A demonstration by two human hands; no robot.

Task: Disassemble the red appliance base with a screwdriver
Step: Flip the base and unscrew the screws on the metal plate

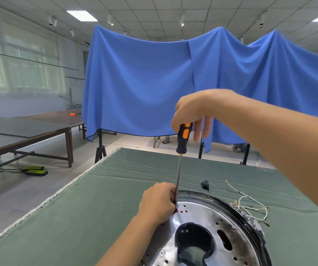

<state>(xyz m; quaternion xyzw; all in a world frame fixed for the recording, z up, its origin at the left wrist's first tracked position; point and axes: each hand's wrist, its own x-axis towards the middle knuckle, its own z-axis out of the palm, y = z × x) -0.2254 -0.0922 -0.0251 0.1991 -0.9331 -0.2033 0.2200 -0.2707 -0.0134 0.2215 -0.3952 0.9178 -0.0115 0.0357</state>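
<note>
The appliance base (208, 223) lies on the green cloth at the lower right: a round shiny metal plate with a black rim, a large central hole and red showing through small holes. A screwdriver (182, 139) with a black and orange handle stands almost upright, its shaft (178, 179) running down to the plate's far left edge. My right hand (190, 112) grips the top of the handle. My left hand (157, 202) rests on the plate's edge, fingers pinched around the lower shaft. The tip is hidden behind those fingers.
Two loose screws (119, 205) lie on the green table cloth (77, 223) left of the base. A small black part (205, 184) and loose white and yellow wires (250, 206) sit behind and right of it. A blue curtain (144, 83) hangs beyond; a brown table (29, 131) stands at left.
</note>
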